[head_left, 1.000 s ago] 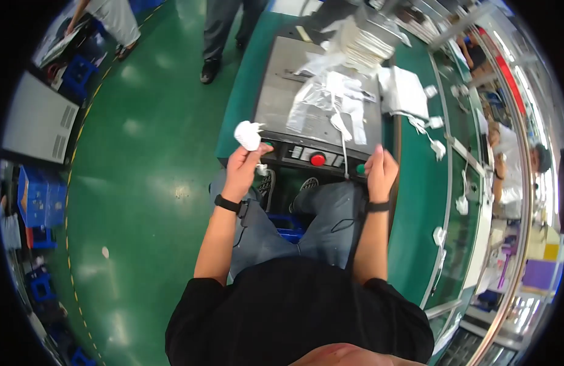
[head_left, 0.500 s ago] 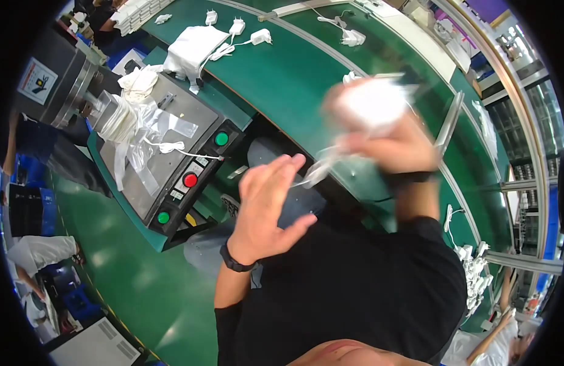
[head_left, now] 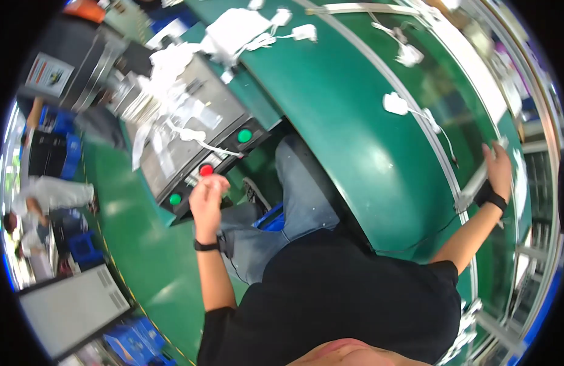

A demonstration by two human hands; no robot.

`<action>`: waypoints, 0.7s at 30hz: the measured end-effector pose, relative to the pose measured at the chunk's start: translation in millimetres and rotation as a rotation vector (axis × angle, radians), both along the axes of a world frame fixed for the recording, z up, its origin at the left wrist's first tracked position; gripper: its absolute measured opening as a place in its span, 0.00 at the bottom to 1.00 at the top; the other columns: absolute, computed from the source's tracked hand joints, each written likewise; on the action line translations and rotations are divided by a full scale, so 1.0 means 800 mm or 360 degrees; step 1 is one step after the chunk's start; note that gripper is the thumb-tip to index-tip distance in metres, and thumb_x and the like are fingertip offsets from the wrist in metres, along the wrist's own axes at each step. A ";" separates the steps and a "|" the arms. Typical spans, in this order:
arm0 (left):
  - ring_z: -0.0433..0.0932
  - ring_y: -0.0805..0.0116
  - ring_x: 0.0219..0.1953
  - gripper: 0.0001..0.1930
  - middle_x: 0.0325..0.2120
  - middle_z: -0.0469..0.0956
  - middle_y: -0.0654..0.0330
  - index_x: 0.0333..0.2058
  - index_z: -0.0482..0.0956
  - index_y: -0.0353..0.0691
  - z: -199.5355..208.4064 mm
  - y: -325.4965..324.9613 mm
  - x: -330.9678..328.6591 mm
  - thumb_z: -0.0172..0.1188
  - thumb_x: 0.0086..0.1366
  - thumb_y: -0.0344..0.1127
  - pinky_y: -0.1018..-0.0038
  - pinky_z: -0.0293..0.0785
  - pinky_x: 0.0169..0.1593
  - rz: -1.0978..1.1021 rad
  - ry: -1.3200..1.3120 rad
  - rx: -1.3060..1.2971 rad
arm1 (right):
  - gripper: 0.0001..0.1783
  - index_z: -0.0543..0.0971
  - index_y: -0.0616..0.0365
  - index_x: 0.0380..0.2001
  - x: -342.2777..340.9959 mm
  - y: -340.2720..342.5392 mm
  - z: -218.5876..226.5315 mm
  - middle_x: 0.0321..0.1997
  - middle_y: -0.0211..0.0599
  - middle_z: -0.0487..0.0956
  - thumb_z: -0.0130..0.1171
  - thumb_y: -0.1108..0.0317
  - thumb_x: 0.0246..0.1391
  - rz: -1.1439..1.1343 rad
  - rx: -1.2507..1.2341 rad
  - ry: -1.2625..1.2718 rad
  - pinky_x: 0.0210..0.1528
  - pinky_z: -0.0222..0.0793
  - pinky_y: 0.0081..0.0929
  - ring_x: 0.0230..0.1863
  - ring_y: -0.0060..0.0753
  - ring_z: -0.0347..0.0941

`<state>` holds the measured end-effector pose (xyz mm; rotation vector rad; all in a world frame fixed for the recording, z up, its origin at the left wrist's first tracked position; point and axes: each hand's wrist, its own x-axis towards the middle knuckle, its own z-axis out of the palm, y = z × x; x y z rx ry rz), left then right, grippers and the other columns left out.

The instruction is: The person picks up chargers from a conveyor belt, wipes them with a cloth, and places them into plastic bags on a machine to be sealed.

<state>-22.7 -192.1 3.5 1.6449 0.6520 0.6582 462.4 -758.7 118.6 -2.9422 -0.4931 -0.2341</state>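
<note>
My left hand [head_left: 207, 200] is raised by the front panel of a grey machine, near its red button [head_left: 206, 169]. Its fingers are loosely curled, with nothing visible in them. Far out to the right, my right hand [head_left: 499, 174] reaches over the rail along the green bench [head_left: 349, 140]. Its thumb and fingers are apart, close to a small white thing [head_left: 503, 142]; whether they touch it is unclear. A white plug charger [head_left: 395, 104] lies by the rail, its cable [head_left: 443, 134] trailing across it.
At left the machine [head_left: 199, 91] carries a white cable bundle [head_left: 142, 108], clear plastic strips and green buttons [head_left: 244, 135]. White packages [head_left: 242, 27] and more chargers [head_left: 304, 33] are at the bench's far end. White adapters [head_left: 465, 332] are piled at lower right. A person [head_left: 56, 201] is at far left.
The blurred white thing has left my right hand, which has swung out to the right. My left hand has drawn back toward the machine. A charger now shows by the rail; the view has shifted.
</note>
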 end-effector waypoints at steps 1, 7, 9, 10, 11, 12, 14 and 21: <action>0.79 0.68 0.45 0.11 0.39 0.81 0.57 0.45 0.77 0.32 0.008 0.022 0.006 0.54 0.73 0.35 0.71 0.74 0.52 0.0196 -0.0064 0.0035 | 0.32 0.70 0.63 0.62 -0.020 0.117 0.002 0.61 0.58 0.74 0.61 0.55 0.59 0.0424 0.0131 -0.0068 0.68 0.60 0.42 0.64 0.56 0.68; 0.69 0.56 0.61 0.19 0.58 0.69 0.47 0.57 0.66 0.29 0.006 0.176 0.008 0.52 0.73 0.35 0.62 0.66 0.64 0.0526 -0.0681 -0.0813 | 0.26 0.70 0.64 0.60 -0.046 0.358 -0.113 0.58 0.54 0.74 0.58 0.66 0.61 0.1154 -0.0072 -0.0147 0.58 0.68 0.46 0.57 0.60 0.71; 0.69 0.53 0.61 0.21 0.60 0.65 0.43 0.57 0.65 0.27 -0.003 0.202 0.014 0.51 0.73 0.36 0.61 0.67 0.64 0.0353 -0.0806 -0.1307 | 0.23 0.71 0.65 0.57 -0.038 0.357 -0.106 0.47 0.51 0.76 0.56 0.65 0.63 0.1014 -0.0248 -0.0189 0.48 0.71 0.47 0.47 0.56 0.74; 0.72 0.54 0.56 0.17 0.58 0.67 0.43 0.53 0.66 0.28 -0.009 0.216 0.030 0.49 0.73 0.36 0.63 0.73 0.54 0.0325 -0.0760 -0.1370 | 0.22 0.72 0.68 0.55 -0.035 0.354 -0.102 0.38 0.49 0.78 0.53 0.62 0.66 0.1048 -0.0217 -0.0206 0.44 0.71 0.45 0.41 0.52 0.76; 0.74 0.56 0.52 0.15 0.54 0.70 0.45 0.50 0.68 0.30 -0.009 0.223 0.039 0.49 0.72 0.36 0.65 0.73 0.48 0.0256 -0.0744 -0.1420 | 0.20 0.73 0.65 0.55 -0.066 0.376 -0.077 0.31 0.43 0.75 0.54 0.62 0.66 0.1045 0.0127 0.0148 0.36 0.70 0.38 0.34 0.43 0.75; 0.76 0.58 0.48 0.13 0.50 0.73 0.48 0.47 0.69 0.32 -0.003 0.225 0.046 0.49 0.72 0.37 0.67 0.74 0.42 0.0170 -0.0728 -0.1480 | 0.19 0.73 0.62 0.54 -0.104 0.404 -0.043 0.24 0.37 0.73 0.55 0.62 0.66 0.1006 0.0441 0.0517 0.29 0.69 0.31 0.27 0.33 0.74; 0.75 0.66 0.36 0.13 0.35 0.76 0.59 0.46 0.72 0.34 0.009 0.224 0.058 0.49 0.72 0.38 0.73 0.70 0.34 0.0014 -0.0664 -0.1412 | 0.19 0.74 0.63 0.54 -0.143 0.461 -0.020 0.23 0.32 0.71 0.54 0.61 0.67 0.1178 0.0556 0.0833 0.27 0.65 0.26 0.25 0.27 0.70; 0.62 0.74 0.24 0.14 0.22 0.69 0.70 0.47 0.75 0.35 0.005 0.190 0.024 0.48 0.75 0.40 0.76 0.63 0.27 -0.0198 -0.1003 -0.1458 | 0.11 0.79 0.58 0.43 -0.283 0.711 -0.051 0.20 0.20 0.70 0.52 0.64 0.70 0.1040 0.1392 0.2561 0.21 0.56 0.16 0.18 0.15 0.59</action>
